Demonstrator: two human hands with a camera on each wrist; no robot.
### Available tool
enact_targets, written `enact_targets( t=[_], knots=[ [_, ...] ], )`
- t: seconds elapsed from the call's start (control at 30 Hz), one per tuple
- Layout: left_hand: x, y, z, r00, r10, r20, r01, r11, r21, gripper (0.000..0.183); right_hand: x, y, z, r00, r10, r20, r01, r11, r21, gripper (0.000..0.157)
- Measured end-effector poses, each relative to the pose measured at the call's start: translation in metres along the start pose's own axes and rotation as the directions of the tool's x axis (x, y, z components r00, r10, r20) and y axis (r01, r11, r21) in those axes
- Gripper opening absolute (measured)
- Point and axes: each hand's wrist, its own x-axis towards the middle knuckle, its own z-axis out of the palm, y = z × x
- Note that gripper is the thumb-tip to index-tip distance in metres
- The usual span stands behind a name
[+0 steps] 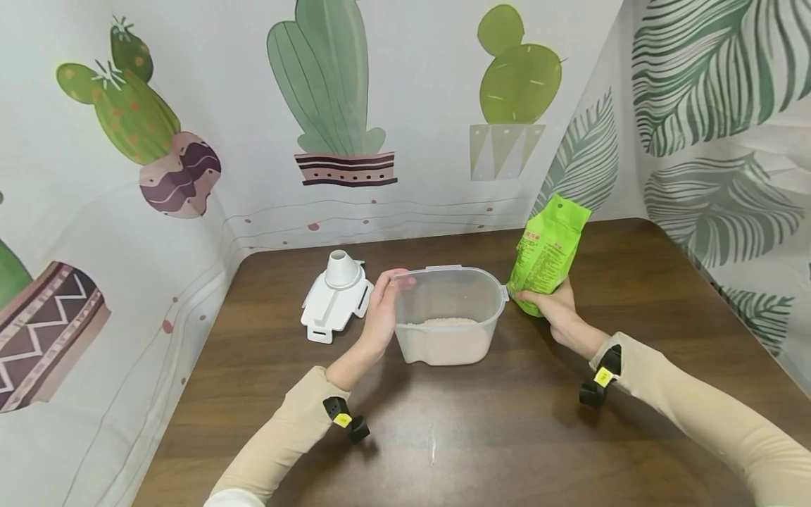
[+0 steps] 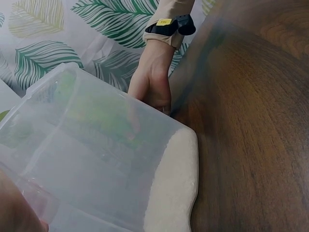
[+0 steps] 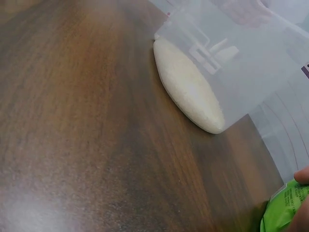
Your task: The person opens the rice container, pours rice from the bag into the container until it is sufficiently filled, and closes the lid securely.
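Note:
A clear plastic container (image 1: 472, 292) stands upright on the table, its top uncovered and white grain, which looks like rice (image 1: 453, 345), in the bottom. My left hand (image 1: 378, 317) grips its left end near the rim. To the right, my right hand (image 1: 559, 310) holds a bright green printed bag (image 1: 548, 246) low on its side. The bag stands tilted slightly right beside the container. In the left wrist view, the right hand (image 2: 154, 79) shows beyond the container. Only an edge of the bag (image 3: 285, 205) appears in the right wrist view.
A white lid (image 1: 336, 303) with a cone-shaped spout lies on the table left of the container. The brown wooden table (image 1: 443, 436) ends at the back against a hanging cloth (image 1: 424, 105) printed with cacti and leaves.

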Motion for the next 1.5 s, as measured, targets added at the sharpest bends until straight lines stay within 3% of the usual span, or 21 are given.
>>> enact_targets(
  t=[0.77, 1.2, 1.5],
  knots=[
    [0.0, 0.0, 0.0, 1.0, -0.006, 0.002, 0.006, 1.0, -0.013, 0.032, -0.008, 0.002, 0.001, 1.0, -0.014, 0.021, 0.014, 1.0, -0.004, 0.06],
    [0.002, -0.002, 0.0, 1.0, 0.006, 0.002, -0.006, 1.0, -0.018, 0.031, -0.015, 0.003, 0.002, 0.999, 0.018, 0.044, -0.017, 1.0, -0.021, 0.061],
    [0.001, -0.003, -0.001, 1.0, -0.006, 0.006, 0.006, 1.0, -0.004, 0.032, -0.02, 0.003, 0.004, 0.998, -0.017, 0.058, 0.017, 1.0, 0.003, 0.061]
  ],
)
